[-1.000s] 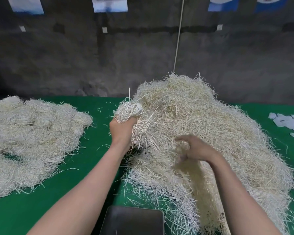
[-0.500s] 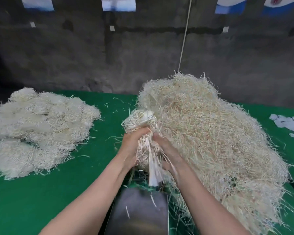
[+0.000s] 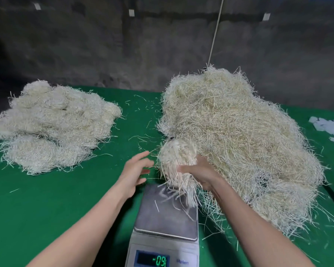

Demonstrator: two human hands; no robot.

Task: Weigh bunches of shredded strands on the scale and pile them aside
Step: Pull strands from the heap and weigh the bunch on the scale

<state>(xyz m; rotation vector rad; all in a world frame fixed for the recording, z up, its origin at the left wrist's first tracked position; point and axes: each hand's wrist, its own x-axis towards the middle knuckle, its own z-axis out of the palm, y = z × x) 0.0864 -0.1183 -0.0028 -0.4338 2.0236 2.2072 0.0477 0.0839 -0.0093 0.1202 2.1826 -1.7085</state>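
A: Where is the bunch of shredded strands (image 3: 176, 157)?

B: In the right hand (image 3: 198, 173). Its fingers (image 3: 183, 168) are curled round the bunch's middle, gripping it. The rounded head of the bunch stands above the fingers, and the loose ends hang below them, blurred.

A: Are the ends on the scale (image 3: 166, 224)?

B: They hang over the far right part of its steel platform, right under the gripping fingers. Whether they touch the metal I cannot tell. A few single strands lie on the platform nearer the person.

A: And the left hand (image 3: 135, 170)?

B: Released, holding nothing. Its fingers (image 3: 140, 156) are spread and loosely straight, the tips just left of the bunch with a small gap between.

A: What does the display (image 3: 152, 260) read?

B: Green digits after a minus sign: a zero and a nine, the rest unclear.

A: What lies around the hands?

B: Just to the right of the right hand's fingers rises the big loose heap (image 3: 239, 132). Well to the left of the left fingertips sits the paler pile of bunches (image 3: 52, 126). Both rest on the green table cover (image 3: 46, 209), with stray strands scattered beyond the fingertips, between the two. Far to the right lie some white scraps (image 3: 330, 128).
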